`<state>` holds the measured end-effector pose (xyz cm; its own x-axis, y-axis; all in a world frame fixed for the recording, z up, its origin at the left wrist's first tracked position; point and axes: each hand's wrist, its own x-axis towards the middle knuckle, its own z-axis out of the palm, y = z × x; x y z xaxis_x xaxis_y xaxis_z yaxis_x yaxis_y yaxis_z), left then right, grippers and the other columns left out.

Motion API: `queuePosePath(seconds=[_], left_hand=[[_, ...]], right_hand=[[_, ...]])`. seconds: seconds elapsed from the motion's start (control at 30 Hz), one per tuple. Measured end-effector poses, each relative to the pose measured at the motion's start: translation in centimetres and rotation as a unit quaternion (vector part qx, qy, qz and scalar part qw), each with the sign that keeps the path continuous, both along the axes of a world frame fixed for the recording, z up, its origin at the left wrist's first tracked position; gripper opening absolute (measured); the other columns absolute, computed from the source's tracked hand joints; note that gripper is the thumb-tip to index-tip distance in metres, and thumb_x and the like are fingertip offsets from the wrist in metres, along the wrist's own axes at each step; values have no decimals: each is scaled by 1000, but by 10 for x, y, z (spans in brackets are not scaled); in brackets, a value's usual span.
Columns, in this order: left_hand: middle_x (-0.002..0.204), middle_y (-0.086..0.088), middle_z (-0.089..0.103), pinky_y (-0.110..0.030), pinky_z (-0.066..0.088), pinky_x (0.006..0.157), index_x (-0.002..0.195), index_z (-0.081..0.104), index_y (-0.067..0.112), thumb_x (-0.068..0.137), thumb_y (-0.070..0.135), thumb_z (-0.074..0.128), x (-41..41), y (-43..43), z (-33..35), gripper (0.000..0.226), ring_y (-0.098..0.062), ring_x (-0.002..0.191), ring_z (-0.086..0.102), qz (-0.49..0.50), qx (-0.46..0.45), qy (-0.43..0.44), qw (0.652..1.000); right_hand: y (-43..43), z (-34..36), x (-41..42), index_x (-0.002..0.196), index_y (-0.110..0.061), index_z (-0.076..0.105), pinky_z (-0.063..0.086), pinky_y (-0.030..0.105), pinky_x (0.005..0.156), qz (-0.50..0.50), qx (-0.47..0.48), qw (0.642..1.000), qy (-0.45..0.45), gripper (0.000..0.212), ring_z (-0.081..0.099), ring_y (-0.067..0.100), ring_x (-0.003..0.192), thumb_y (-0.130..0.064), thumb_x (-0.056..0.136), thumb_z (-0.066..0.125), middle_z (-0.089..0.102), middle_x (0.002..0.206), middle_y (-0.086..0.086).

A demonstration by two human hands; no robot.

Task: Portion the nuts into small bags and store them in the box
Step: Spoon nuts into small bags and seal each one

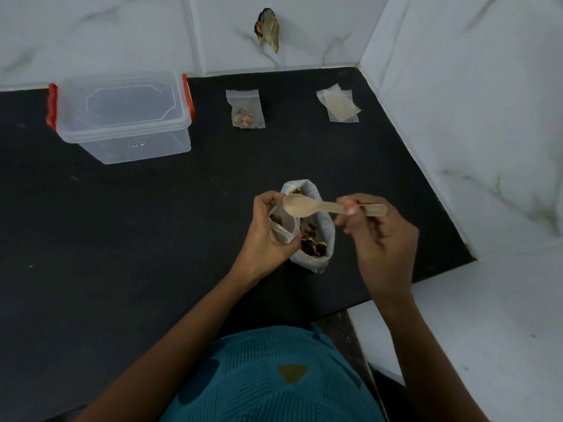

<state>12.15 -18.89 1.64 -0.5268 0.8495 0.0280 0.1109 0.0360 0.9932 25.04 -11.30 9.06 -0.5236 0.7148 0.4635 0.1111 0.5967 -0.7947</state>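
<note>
While in left grip [264, 234], small bag [282, 230] just beneath spoon [300, 206] in right grip [386, 239]

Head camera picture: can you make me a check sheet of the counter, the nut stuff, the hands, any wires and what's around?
Surface: flat black counter, a few pale specks.
Job's things: clear plastic box with red clips, lid on; small clear bag of nuts lying to its right, apart; pile of empty small clear bags farther right; big white open bag of nuts near the front.
Clutter: nothing seen.
Hands: left hand grips a part-filled small clear bag; right hand pinches a pale wooden spoon, whose bowl looks empty, over that bag.
Cables: nothing seen.
Surroundings: white marbled wall tiles; dark crumpled thing on the back wall, cannot tell what.
</note>
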Motion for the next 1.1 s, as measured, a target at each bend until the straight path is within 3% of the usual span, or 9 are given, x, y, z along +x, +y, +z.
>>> queuePosePath(seconds=[0.07, 0.17, 0.33, 0.43, 0.6, 0.8, 0.93, 1.03, 1.1], left_hand=[[113, 14, 41, -13, 41, 93, 108, 32, 35, 74, -3, 69, -1, -1, -2, 63, 0, 110, 45, 5, -6, 1, 1000], [119, 1, 42, -11, 42, 90, 108, 31, 35, 73, -4, 69, -4, -2, -3, 64, -8, 113, 46, 12, -7, -6, 1000], [121, -5, 42, -8, 42, 86, 111, 30, 35, 73, -5, 69, -5, -1, -5, 67, -7, 110, 48, 16, -3, -9, 1000], [121, -4, 41, -8, 42, 87, 114, 29, 33, 73, -6, 68, -5, 0, -7, 69, -5, 111, 48, 16, -1, -5, 1000], [113, 10, 39, -5, 40, 84, 120, 26, 22, 72, -11, 67, -1, 0, -4, 71, 13, 104, 46, 5, 8, -5, 1000], [111, 15, 38, -5, 41, 83, 121, 25, 21, 73, -11, 66, 0, 2, -3, 71, 17, 101, 46, -5, 7, -6, 1000], [112, 14, 38, -5, 41, 84, 120, 25, 26, 72, -11, 66, -1, 2, -5, 73, 17, 102, 45, -6, 11, -1, 1000], [114, 12, 39, -7, 40, 87, 120, 26, 29, 70, -1, 69, -1, 3, -7, 72, 13, 104, 45, -6, 19, 8, 1000], [113, 11, 40, -8, 41, 86, 118, 27, 30, 68, 13, 69, 0, 4, -6, 68, 12, 104, 45, -8, 30, 11, 999]], right_hand=[[4, 2, 1, 90, -25, 60, 46, 10, 62, -60, -108, 992, 36, 12, 62, -3, 69, -15, 89, 53, 65, 70, -19], [13, -13, 5, 83, -23, 62, 46, 11, 58, -134, -215, 966, 46, 18, 61, 0, 63, -8, 89, 54, 66, 66, -12], [12, -61, 10, 83, -17, 63, 47, 12, 60, -159, -265, 945, -109, 13, 59, 1, 65, -5, 87, 58, 64, 73, -5], [5, -76, 10, 89, -7, 63, 47, 8, 63, -156, -249, 941, -169, 6, 58, 1, 70, -5, 87, 58, 60, 75, -8], [2, -81, 12, 96, -15, 65, 47, 24, 71, -141, -141, 933, -298, 11, 56, 10, 84, -17, 87, 59, 59, 90, 0], [3, -77, 12, 99, -14, 67, 35, 24, 71, -125, -81, 923, -354, 17, 47, 12, 93, -23, 89, 57, 60, 101, 3], [8, -74, 12, 98, -11, 67, 35, 14, 67, -113, -93, 937, -318, 14, 52, 15, 95, -16, 88, 59, 59, 100, 4], [7, -55, 1, 93, -11, 67, 42, 10, 69, -71, -78, 972, -212, 10, 58, 12, 85, -9, 85, 61, 59, 92, 0], [0, -38, -9, 91, -11, 69, 43, 10, 73, -23, -49, 986, -158, 12, 56, 9, 84, -17, 83, 61, 58, 91, -5]])
